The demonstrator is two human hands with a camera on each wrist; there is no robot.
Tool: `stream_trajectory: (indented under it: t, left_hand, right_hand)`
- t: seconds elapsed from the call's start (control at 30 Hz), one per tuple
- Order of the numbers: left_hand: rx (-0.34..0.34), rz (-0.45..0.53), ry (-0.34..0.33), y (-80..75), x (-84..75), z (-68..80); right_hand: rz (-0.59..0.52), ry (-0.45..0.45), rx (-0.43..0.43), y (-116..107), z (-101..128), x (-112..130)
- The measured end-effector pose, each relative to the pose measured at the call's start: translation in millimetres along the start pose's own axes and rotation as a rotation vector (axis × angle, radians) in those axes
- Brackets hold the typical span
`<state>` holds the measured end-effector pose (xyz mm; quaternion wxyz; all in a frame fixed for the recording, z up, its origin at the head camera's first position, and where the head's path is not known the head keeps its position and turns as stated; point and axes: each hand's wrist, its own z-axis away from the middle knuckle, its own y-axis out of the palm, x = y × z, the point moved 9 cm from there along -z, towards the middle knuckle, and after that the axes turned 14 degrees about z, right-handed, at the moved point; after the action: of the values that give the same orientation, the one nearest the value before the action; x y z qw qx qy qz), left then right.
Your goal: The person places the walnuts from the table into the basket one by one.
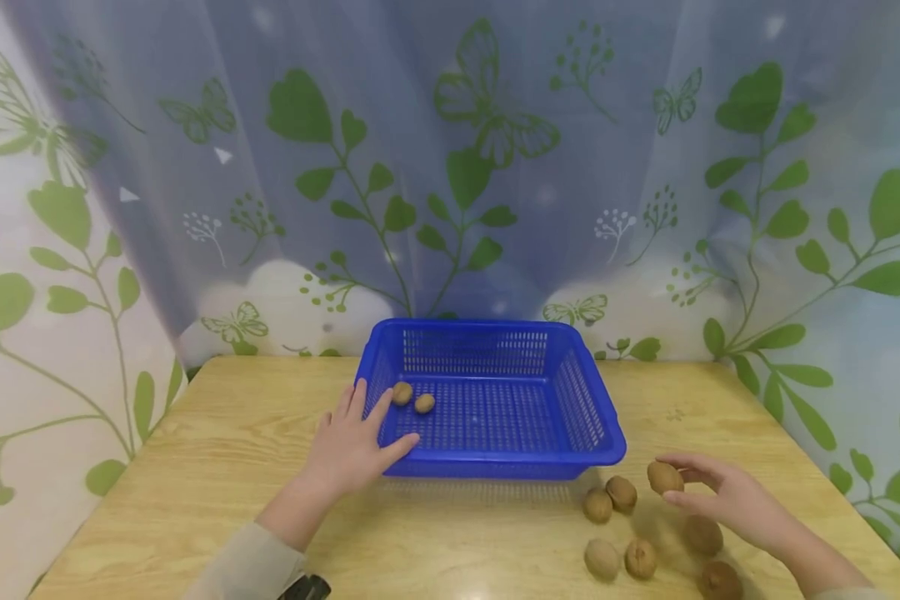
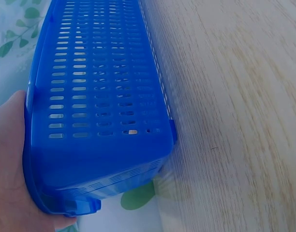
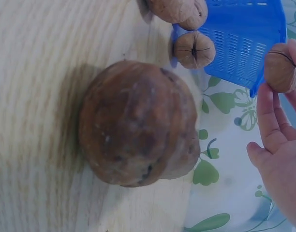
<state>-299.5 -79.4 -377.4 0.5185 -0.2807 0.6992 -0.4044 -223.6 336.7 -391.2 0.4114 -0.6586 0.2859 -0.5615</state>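
Observation:
A blue slotted plastic basket (image 1: 495,454) stands on the wooden table (image 1: 217,450) and holds two walnuts (image 1: 412,398) near its left wall. My left hand (image 1: 375,429) rests on the basket's near left corner with straight fingers, and its palm (image 2: 7,159) lies against the basket rim (image 2: 99,96). To the right of the basket, my right hand (image 1: 678,482) pinches one walnut (image 1: 662,477) just above the table. The right wrist view shows that held walnut (image 3: 281,67) at my fingertips (image 3: 271,121).
Several loose walnuts (image 1: 621,493) lie on the table in front of the basket's right corner, one (image 3: 138,123) right under my right wrist. A leaf-printed curtain (image 1: 450,167) hangs behind the table, whose right edge (image 1: 832,492) is near my right hand.

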Motion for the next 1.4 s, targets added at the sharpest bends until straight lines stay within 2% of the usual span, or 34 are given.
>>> stream_trajectory:
  t: [0.13, 0.27, 0.53, 0.77, 1.07, 1.4]
  left_hand:
    - [0.002, 0.003, -0.008, -2.0, -0.2, -0.2]
    - [0.009, -0.003, -0.014, -2.2, 0.1, 0.5]
    - [0.020, 0.005, -0.013, -1.2, -1.1, 1.5]
    - [0.006, -0.001, 0.003, -2.7, -2.4, -0.7]
    - [0.020, 0.004, -0.014, 0.6, -2.1, 1.4]
    - [0.007, 0.008, -0.013, 0.9, -1.5, -0.8]
  right_hand:
    - [-0.011, -0.001, -0.016, -6, 0, 4]
    - [0.025, -0.010, -0.033, -11, 0, 6]
    - [0.043, 0.001, -0.025, -16, -3, 11]
    - [0.091, -0.032, -0.057, -24, -7, 22]
    - [0.065, -0.055, -0.065, -32, -13, 33]
    - [0.037, -0.054, -0.064, -40, -25, 46]
